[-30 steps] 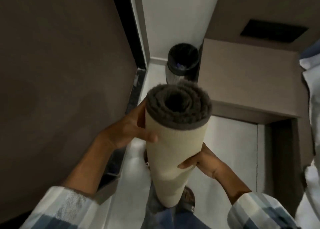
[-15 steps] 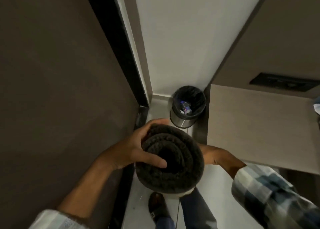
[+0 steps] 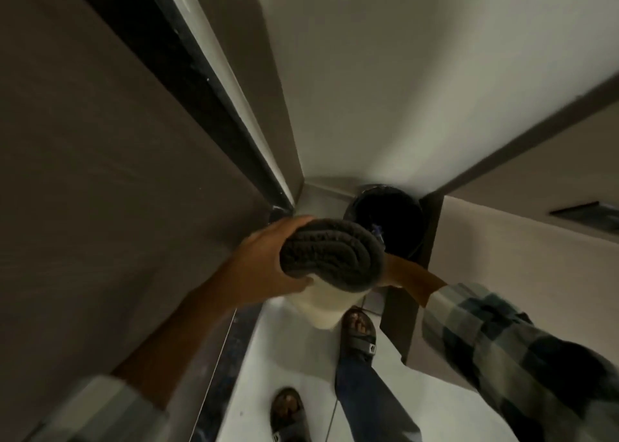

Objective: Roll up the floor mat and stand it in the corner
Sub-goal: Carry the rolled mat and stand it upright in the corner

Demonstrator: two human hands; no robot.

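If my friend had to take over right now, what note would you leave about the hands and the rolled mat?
Left hand: gripping the left side of the rolled floor mat with dark grey pile and cream backing.
Right hand: holding its right side, mostly hidden behind the roll.
Mat: rolled, held upright near the corner, beside the round black-lined waste bin. Whether its bottom end touches the pale tiled floor cannot be told.
Done: rolling.
Left: stand it in the corner left of the bin, check it stays up, let go.
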